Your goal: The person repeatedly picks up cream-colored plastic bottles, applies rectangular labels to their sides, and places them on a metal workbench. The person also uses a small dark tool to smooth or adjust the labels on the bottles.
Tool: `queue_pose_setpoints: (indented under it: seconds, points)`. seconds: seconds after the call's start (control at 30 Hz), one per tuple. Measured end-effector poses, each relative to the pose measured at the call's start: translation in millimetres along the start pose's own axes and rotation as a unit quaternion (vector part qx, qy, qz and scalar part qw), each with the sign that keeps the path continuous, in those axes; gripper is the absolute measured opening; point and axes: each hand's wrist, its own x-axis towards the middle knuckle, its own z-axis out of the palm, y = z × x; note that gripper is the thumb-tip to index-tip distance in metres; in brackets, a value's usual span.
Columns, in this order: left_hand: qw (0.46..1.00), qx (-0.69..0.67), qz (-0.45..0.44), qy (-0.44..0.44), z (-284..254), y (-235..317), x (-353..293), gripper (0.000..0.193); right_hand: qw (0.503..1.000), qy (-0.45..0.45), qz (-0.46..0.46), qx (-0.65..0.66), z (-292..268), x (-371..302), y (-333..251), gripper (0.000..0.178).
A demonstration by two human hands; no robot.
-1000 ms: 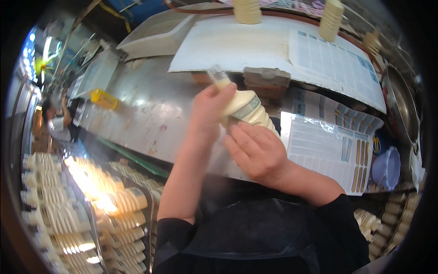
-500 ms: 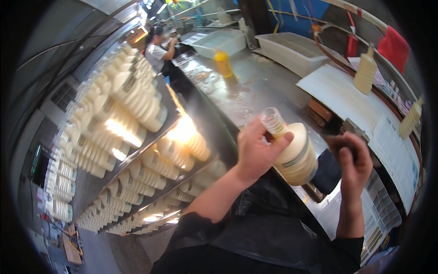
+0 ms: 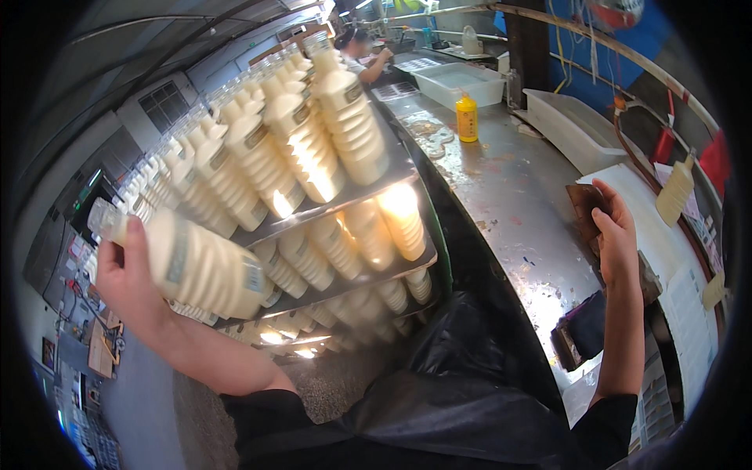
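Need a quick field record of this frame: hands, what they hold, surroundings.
left hand: holds a cream ribbed bottle, tilted, by the rack
right hand: rests on a brown flat piece on the metal counter
rack: tiered shelves packed with similar cream bottles
counter items: yellow squeeze bottle, white trays
other: a person at the far end of the counter
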Motion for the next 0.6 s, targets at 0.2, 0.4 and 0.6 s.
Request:
queue_pose_setpoints:
  seconds: [0.2,0.4,0.6]
  points:
    - [0.925,0.377,0.028,0.038,-32.7,-56.2,70.7,0.051,0.999,-0.004,0.039,-0.013,5.6,24.8,12.3,0.051]
    - [0.882,0.472,0.003,0.021,-16.3,-116.4,107.5,0.057,0.996,0.021,0.071,-0.052,-8.7,28.6,32.6,0.053]
    - [0.904,0.428,-0.011,0.002,-5.0,-175.7,144.4,0.056,0.992,0.037,0.103,-0.064,-28.4,23.1,44.6,0.055]
